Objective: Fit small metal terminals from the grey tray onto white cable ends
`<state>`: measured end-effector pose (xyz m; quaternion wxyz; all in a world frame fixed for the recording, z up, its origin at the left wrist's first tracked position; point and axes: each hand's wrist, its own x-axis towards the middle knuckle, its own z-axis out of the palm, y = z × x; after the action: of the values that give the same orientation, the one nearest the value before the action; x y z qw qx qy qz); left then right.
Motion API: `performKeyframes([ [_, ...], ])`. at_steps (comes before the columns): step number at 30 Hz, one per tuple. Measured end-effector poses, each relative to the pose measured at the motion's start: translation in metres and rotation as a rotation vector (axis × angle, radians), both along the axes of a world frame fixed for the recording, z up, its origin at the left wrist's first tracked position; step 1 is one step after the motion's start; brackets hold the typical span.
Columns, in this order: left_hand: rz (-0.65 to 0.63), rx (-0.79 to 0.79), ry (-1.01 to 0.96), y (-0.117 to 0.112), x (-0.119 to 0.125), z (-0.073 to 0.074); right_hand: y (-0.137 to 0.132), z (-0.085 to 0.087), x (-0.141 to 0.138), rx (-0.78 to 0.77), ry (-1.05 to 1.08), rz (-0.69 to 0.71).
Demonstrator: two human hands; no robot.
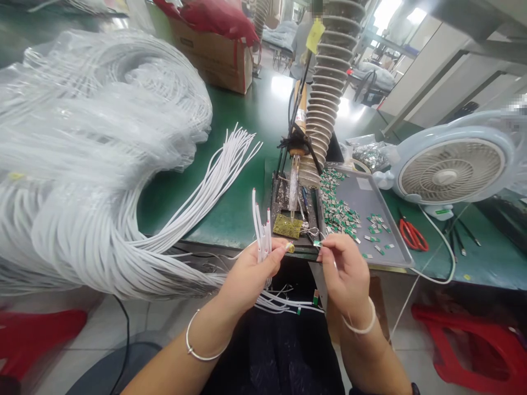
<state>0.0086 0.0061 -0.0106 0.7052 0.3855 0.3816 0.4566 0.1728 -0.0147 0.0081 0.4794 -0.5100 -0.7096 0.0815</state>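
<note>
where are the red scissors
In the head view, the red-handled scissors lie on the green workbench at the right, just right of the grey metal tray and below the white desk fan.

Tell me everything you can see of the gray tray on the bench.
A shallow, rectangular gray tray, metal-looking with a raised rim, lies flat on the green bench. Small green-and-silver pieces are heaped along its left side and scattered across the middle. A small white label sits near the back. The right hand is in front of its near edge.
</note>
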Motion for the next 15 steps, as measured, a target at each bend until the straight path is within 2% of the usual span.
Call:
performKeyframes([
  [7, 0.014, -0.025, -0.024, -0.002, 0.004, 0.003, -0.002, -0.008, -0.016, -0.098, 0.096, 0.029],
  [15, -0.003, -0.018, -0.023, -0.004, 0.002, 0.002, -0.004, -0.007, -0.022, -0.094, 0.096, 0.052],
])
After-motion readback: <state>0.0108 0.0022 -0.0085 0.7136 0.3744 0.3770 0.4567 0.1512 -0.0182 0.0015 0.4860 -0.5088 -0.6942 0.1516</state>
